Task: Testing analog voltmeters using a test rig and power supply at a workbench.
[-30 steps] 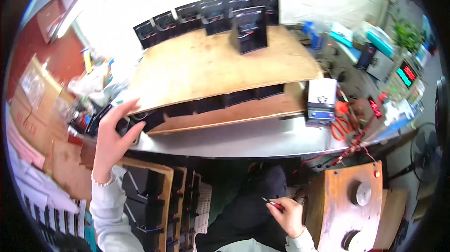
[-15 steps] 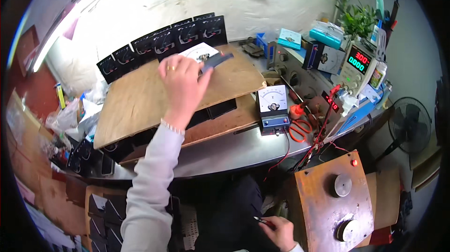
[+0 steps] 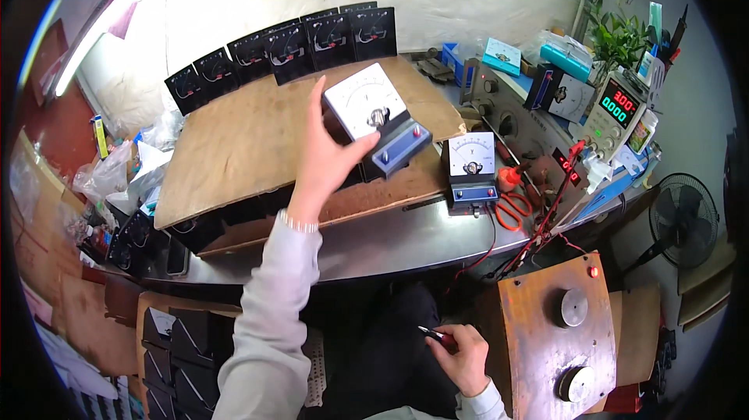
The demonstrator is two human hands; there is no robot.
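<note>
My left hand (image 3: pixel 331 158) grips a meter (image 3: pixel 369 104) with a white dial face and a black base with two terminals, holding it tilted above the wooden board. A second meter (image 3: pixel 472 156) of the same kind stands upright on the bench, to the right of the held one. Low down, close to my dark-clothed leg, my right hand (image 3: pixel 463 357) is closed on a slim dark tool (image 3: pixel 431 333) with a pale, pointed tip. Its exact kind is unclear, since the fingers cover most of it.
Several black meter backs (image 3: pixel 289 51) stand in a row along the far edge of the wooden board (image 3: pixel 234 151). Orange-handled scissors (image 3: pixel 514 211), red leads and a lit power supply (image 3: pixel 614 112) are at the right. A metal-topped box (image 3: pixel 538 334) with two round knobs stands nearer.
My left hand has lifted the meter from the board and brought it nearer and to the right, its dial now in view. My right hand has risen slightly, keeping the slim tool.
</note>
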